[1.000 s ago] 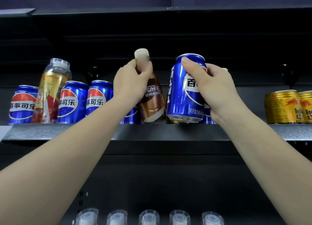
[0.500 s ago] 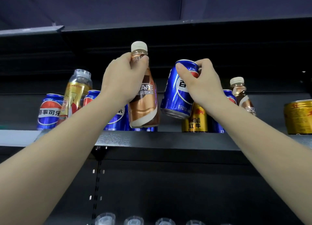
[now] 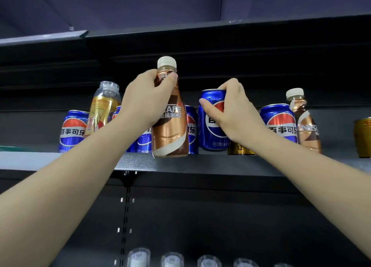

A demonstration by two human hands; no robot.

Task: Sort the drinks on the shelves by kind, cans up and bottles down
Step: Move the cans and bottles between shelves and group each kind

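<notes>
Hands, two, both raised to the upper shelf [image 3: 200, 163]. Left hand [image 3: 144, 102]: fingers and thumb curled round the neck and shoulder of a coffee bottle [image 3: 169, 126], just under its white cap; bottle upright, long axis vertical with a slight lean, its base at the shelf's front lip, whether touching or just clear cannot be told. Right hand [image 3: 234, 110]: closed over the top and side of a blue can [image 3: 212, 126], thumb on the face, can upright and seemingly a little above the shelf, at 3 o'clock of the bottle and just beside it. Judgement: the bottle is coming off to go down, the can going into the row; the left hand is the one nearer the shelf edge, so its way out is toward 6 o'clock. Also on this shelf: blue cans behind and to 9 o'clock, a yellow bottle [image 3: 102, 108] among them, a gold can [image 3: 241, 148] partly hidden under the right wrist, another blue can [image 3: 281, 122] and a second coffee bottle [image 3: 307, 126] at 3 o'clock, a further gold can [image 3: 362, 137] at the frame's edge. Surface: dark metal, flat, narrow front lip. Room: a shelf close overhead limits lift; the can's gap is tight between neighbours. Lower shelf, 6 o'clock: a row of clear bottle caps [image 3: 172, 259], well apart from the hands.
</notes>
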